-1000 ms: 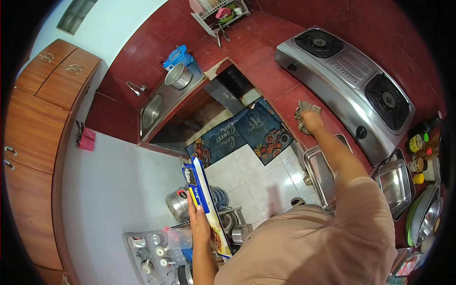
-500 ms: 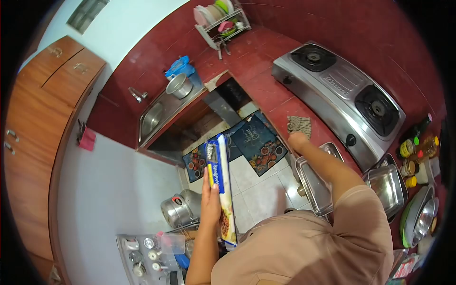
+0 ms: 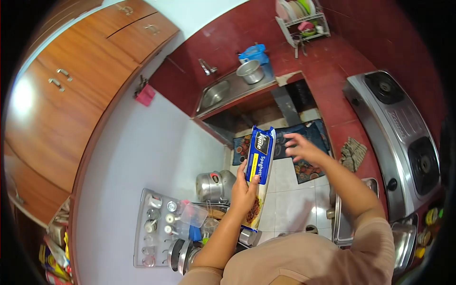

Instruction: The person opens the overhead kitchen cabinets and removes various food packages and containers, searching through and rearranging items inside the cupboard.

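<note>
Right hand [image 3: 299,147] now off the cloth [image 3: 354,153], open beside the spaghetti packet [image 3: 259,166]; left hand [image 3: 243,190] gripping it upright

A: Fisheye view: black vignette rings the frame, and the wooden cabinets [image 3: 71,95] bow sharply at the left edge.

B: Lighting bright and even; glare blooms on the cabinets at far left. The right hand [image 3: 304,148] shows slight blur, perhaps motion. The spaghetti packet [image 3: 259,166] label stays legible.

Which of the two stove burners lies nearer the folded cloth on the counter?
The lower burner; the cloth lies left of it, while the upper burner sits farther up.
</note>
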The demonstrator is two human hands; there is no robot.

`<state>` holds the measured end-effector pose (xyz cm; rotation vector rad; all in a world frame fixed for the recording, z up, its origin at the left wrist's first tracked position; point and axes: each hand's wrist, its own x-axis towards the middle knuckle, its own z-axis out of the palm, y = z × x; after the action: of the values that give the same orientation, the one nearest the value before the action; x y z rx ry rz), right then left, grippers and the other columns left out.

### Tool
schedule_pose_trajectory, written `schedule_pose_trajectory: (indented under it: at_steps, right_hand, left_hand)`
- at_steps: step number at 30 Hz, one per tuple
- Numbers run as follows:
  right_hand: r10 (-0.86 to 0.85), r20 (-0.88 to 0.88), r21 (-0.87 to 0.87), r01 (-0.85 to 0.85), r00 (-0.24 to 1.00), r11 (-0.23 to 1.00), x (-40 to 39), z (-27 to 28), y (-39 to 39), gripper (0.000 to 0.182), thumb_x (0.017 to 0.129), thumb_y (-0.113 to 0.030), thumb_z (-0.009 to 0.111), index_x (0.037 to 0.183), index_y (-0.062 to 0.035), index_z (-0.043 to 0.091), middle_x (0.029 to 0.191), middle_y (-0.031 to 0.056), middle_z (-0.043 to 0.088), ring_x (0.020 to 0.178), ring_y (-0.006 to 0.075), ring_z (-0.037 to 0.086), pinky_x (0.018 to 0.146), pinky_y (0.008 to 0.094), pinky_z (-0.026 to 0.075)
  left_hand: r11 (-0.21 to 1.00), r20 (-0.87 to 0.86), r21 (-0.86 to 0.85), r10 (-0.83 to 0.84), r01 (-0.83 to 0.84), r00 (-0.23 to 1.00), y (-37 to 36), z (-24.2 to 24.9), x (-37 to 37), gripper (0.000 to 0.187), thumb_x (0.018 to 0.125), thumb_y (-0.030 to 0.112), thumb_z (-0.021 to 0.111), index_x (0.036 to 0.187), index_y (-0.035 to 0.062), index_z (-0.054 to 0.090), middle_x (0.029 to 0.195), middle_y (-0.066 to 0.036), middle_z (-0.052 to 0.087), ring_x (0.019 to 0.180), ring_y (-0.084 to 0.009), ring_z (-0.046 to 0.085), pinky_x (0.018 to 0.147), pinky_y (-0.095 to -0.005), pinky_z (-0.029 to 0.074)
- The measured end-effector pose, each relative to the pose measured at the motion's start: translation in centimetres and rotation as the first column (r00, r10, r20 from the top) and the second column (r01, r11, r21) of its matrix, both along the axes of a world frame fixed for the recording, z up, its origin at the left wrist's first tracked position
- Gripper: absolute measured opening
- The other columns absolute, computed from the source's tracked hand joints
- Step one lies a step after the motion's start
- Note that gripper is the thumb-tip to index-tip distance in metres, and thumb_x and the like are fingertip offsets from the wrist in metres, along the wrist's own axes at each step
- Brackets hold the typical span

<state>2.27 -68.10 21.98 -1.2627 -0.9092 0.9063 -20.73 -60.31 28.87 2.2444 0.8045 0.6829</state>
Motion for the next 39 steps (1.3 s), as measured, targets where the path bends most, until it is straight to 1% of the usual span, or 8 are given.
schedule_pose_trajectory:
  at_steps: [5,15,18,24,26,28,32,39]
  right_hand:
    - [0.320,-0.429,0.173,-0.271,0.845,0.947,-7.2,4.9,2.5,0.038,0.077,-0.038,0.060,0.104,-0.0109,0.054,0.096,0.0075,0.058,0.080,0.0156,0.058,0.063,0.0310,0.048]
    - [0.343,-0.599,0.182,-0.293,0.724,0.938,-21.9,7.1,2.9,0.036,0.079,-0.038,0.057,0.095,-0.0065,0.057,0.082,0.0057,0.064,0.069,0.0153,0.062,0.060,0.0327,0.051]
    - [0.370,-0.629,0.171,-0.343,0.684,0.924,-26.3,7.4,3.9,0.035,0.081,-0.035,0.054,0.099,-0.0051,0.056,0.090,0.0077,0.063,0.079,0.0181,0.062,0.074,0.0376,0.051]
    - [0.400,-0.659,0.109,-0.445,0.637,0.889,-36.6,8.8,3.3,0.029,0.079,-0.035,0.056,0.091,-0.0089,0.057,0.084,0.0060,0.063,0.077,0.0176,0.061,0.073,0.0379,0.050]
    - [0.446,-0.633,0.127,-0.483,0.633,0.866,-39.3,7.9,4.5,0.028,0.080,-0.035,0.056,0.090,-0.0094,0.057,0.085,0.0060,0.062,0.078,0.0171,0.061,0.073,0.0381,0.049]
    - [0.463,-0.627,0.121,-0.509,0.626,0.852,-42.0,7.6,4.7,0.028,0.080,-0.036,0.055,0.090,-0.0099,0.057,0.086,0.0060,0.062,0.079,0.0167,0.061,0.074,0.0382,0.049]
    - [0.381,-0.581,0.039,-0.444,0.719,0.895,-47.0,9.0,4.3,0.027,0.081,-0.035,0.053,0.091,-0.0099,0.056,0.086,0.0061,0.062,0.079,0.0178,0.061,0.070,0.0357,0.050]
    - [0.750,-0.463,0.215,-0.761,0.472,0.612,-49.3,10.0,3.9,0.042,0.083,-0.038,0.052,0.108,-0.0043,0.049,0.101,0.0120,0.059,0.084,0.0264,0.062,0.062,0.0345,0.052]
  left_hand:
    - [0.994,-0.141,0.091,0.079,-0.067,0.987,-1.1,3.4,-3.9,0.050,0.087,0.030,0.047,0.129,0.0089,0.029,0.089,-0.021,0.055,0.081,-0.0332,0.057,0.071,-0.0358,0.043]
    - [0.980,-0.100,0.199,0.043,-0.022,0.994,-1.4,6.3,-20.3,0.052,0.090,0.036,0.039,0.133,0.0112,0.024,0.107,-0.017,0.051,0.085,-0.0281,0.057,0.071,-0.0347,0.044]
    - [0.794,-0.136,-0.607,-0.068,-0.029,0.988,-1.9,8.7,-28.7,0.061,0.087,0.044,0.042,0.136,0.0142,0.023,0.116,-0.011,0.048,0.096,-0.0205,0.054,0.079,-0.0350,0.044]
    - [0.475,0.429,-0.771,-0.104,0.424,0.897,-6.6,0.8,-45.7,0.090,0.071,0.061,0.055,0.136,0.0113,0.019,0.124,-0.012,0.043,0.107,-0.0246,0.049,0.087,-0.0402,0.041]
    - [0.720,0.317,-0.653,-0.021,0.234,0.948,-5.5,-9.2,-50.1,0.076,0.079,0.050,0.052,0.135,0.0100,0.021,0.127,-0.012,0.041,0.108,-0.0244,0.050,0.085,-0.0390,0.043]
    - [0.477,0.704,-0.651,0.088,0.590,0.705,-13.4,-4.1,-48.2,0.069,0.080,0.039,0.058,0.133,0.0074,0.027,0.121,-0.012,0.046,0.102,-0.0224,0.052,0.080,-0.0370,0.045]
    - [0.568,0.617,-0.766,0.518,0.301,0.592,-13.4,-5.8,-50.1,0.055,0.080,0.030,0.059,0.125,0.0049,0.037,0.113,-0.012,0.052,0.091,-0.0210,0.056,0.069,-0.0335,0.047]
    - [0.694,0.665,-0.706,0.582,0.139,0.468,-12.1,-2.6,-58.7,0.039,0.079,0.024,0.057,0.111,0.0034,0.048,0.095,-0.013,0.059,0.077,-0.0213,0.059,0.060,-0.0318,0.047]
